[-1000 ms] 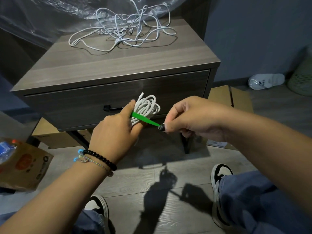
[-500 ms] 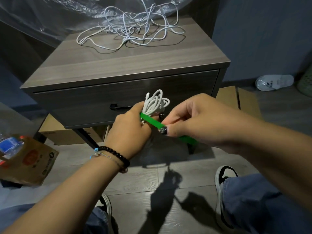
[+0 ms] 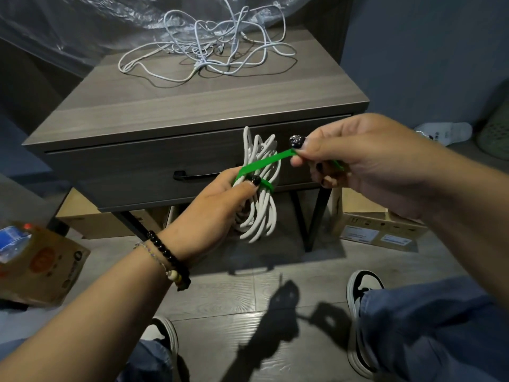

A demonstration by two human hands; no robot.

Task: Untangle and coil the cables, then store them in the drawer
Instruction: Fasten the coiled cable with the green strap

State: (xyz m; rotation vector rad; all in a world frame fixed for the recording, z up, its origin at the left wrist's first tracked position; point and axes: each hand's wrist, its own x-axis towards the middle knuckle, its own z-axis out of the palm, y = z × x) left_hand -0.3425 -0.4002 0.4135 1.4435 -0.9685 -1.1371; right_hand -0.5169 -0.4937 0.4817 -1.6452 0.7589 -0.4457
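My left hand point(image 3: 213, 205) grips a coiled white cable point(image 3: 260, 213) held upright in front of the drawer point(image 3: 143, 172). A green strap point(image 3: 264, 162) wraps around the coil's middle, and my left thumb presses it down. My right hand point(image 3: 355, 161) pinches the strap's free end between thumb and forefinger, up and to the right of the coil. A tangle of white cables point(image 3: 209, 51) lies at the back of the grey nightstand top point(image 3: 192, 106). The drawer is closed, and its black handle point(image 3: 192, 175) shows just left of my left hand.
Cardboard boxes point(image 3: 377, 230) sit on the floor under and right of the nightstand. A paper bag with a bottle point(image 3: 33, 260) lies at the left. Clear plastic sheeting point(image 3: 82, 26) hangs behind the nightstand. A white slipper point(image 3: 446, 132) and a basket are at far right. My knees and shoes are below.
The coil now hangs longer below my left hand. My right hand has pulled the green strap's end up and to the right, with a loop around the coil.
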